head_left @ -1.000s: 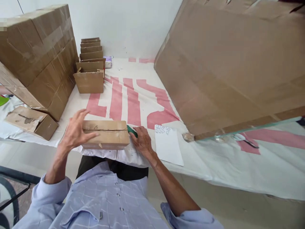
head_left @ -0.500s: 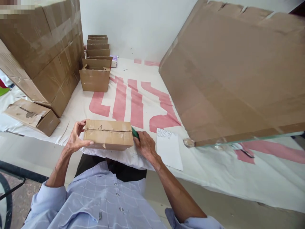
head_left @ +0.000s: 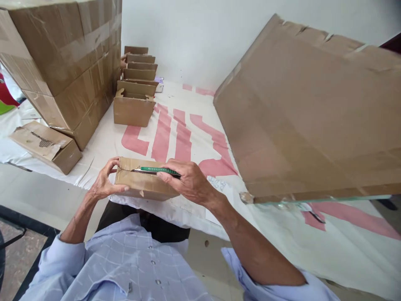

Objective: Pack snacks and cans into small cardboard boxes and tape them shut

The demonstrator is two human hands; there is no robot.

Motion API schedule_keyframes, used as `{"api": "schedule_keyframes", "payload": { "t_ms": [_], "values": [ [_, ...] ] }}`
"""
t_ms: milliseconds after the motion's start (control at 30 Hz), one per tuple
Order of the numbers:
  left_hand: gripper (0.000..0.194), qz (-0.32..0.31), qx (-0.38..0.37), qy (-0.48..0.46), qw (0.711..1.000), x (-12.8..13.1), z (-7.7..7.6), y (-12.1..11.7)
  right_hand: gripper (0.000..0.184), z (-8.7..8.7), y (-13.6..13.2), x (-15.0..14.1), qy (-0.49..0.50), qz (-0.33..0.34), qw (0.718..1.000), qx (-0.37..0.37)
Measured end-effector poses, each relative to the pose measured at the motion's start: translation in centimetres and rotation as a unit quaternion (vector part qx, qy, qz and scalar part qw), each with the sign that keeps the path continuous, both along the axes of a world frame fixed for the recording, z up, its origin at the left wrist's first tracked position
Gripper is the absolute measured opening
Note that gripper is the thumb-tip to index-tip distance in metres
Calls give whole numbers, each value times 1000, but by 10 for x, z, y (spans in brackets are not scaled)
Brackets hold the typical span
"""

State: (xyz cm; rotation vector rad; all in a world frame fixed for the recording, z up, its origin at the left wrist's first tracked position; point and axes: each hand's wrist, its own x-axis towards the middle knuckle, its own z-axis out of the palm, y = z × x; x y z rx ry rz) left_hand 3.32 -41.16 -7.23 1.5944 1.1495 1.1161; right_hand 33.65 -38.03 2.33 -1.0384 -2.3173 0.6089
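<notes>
A small closed cardboard box (head_left: 138,182) lies at the table's front edge, before my body. My left hand (head_left: 108,179) grips its left end, thumb on the near side and fingers at the far corner. Over the box's top, my right hand (head_left: 189,179) is wrapped round a green box cutter (head_left: 159,170). The cutter's tip points left, at the seam between the top flaps, near the box's left part. How deep the blade sits in the seam I cannot tell. The right end of the box is partly hidden behind my right hand.
Another small carton (head_left: 46,144) rests at the left edge, below a tall stack of taped cartons (head_left: 78,79). Several open boxes (head_left: 133,112) stand in a row behind. A large cardboard-covered panel (head_left: 307,113) leans on the right. A paper sheet (head_left: 227,192) lies beside my right forearm.
My right hand has moved with the box cutter from the box's right end to over its top, the tip now toward the left. My left hand keeps its hold on the box.
</notes>
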Motion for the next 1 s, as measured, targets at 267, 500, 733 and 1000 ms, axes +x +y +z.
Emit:
{"api": "schedule_keyframes", "payload": {
  "t_ms": [267,500,733,1000],
  "values": [
    [74,-3,8,10,1000,0,-1,0,31,2,19,-28,-116,26,990,80],
    [72,-4,8,11,1000,1,-1,-1,39,8,24,-44,-181,40,975,119],
    [73,6,9,23,1000,-3,-2,2,46,11,29,-24,-211,57,969,120],
    [80,-12,37,57,998,-9,-2,3,52,13,24,89,-149,-85,979,107]
  ]
}}
